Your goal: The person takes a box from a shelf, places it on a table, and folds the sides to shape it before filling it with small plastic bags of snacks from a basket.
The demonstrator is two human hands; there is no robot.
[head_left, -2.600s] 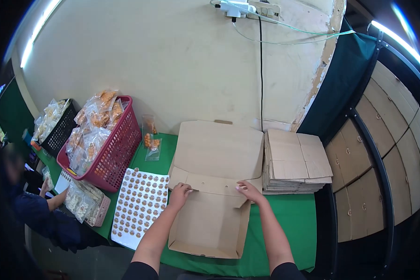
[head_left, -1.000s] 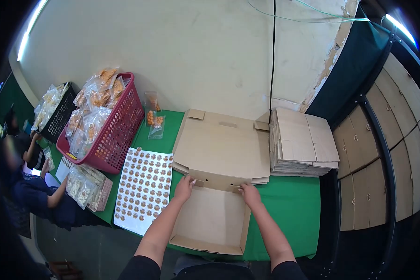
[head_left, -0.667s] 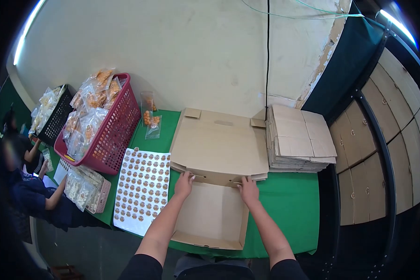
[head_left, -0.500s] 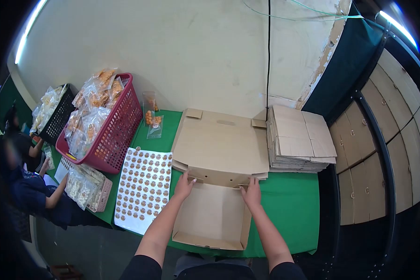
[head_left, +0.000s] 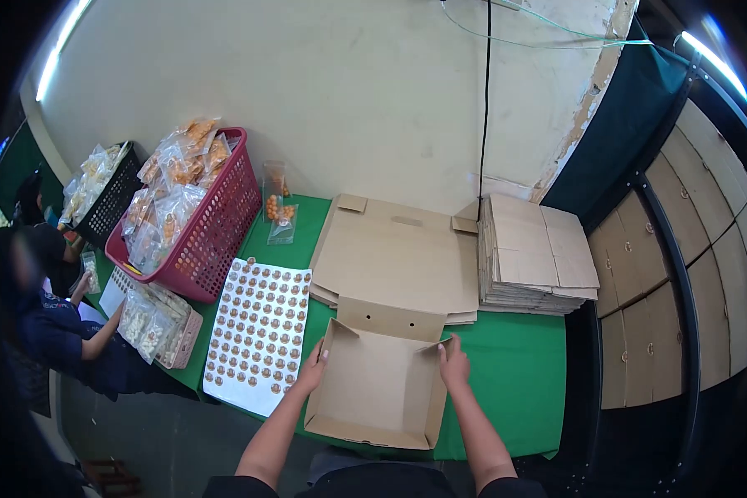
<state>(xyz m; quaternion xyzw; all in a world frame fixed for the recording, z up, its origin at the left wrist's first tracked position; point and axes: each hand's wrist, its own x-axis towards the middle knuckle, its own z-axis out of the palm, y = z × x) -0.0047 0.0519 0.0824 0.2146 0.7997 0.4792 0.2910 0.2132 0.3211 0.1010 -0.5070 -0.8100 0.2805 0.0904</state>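
A partly folded brown cardboard box [head_left: 382, 398] lies on the green table in front of me, its front and side walls standing up. Its back panel [head_left: 390, 318], with two small round holes, rises at the far edge, and corner flaps angle inward. My left hand [head_left: 312, 370] is closed on the left wall near the back corner. Opposite it, my right hand [head_left: 454, 363] grips the right wall by its corner flap. Behind the box lie flat cardboard blanks [head_left: 398, 257], one with its lid panel spread toward the wall.
Left of the box lies a sheet of round stickers [head_left: 257, 332]. A maroon basket [head_left: 216, 216] holds bagged snacks; small packets [head_left: 280, 220] lie beside it. Folded cardboard [head_left: 535, 249] is stacked at right. A co-worker [head_left: 66, 332] stands at left near a pink basket [head_left: 183, 344].
Both hands have moved from the back corners toward me, along the side walls. The back panel has tilted, and the side walls and corner flaps stand more upright.
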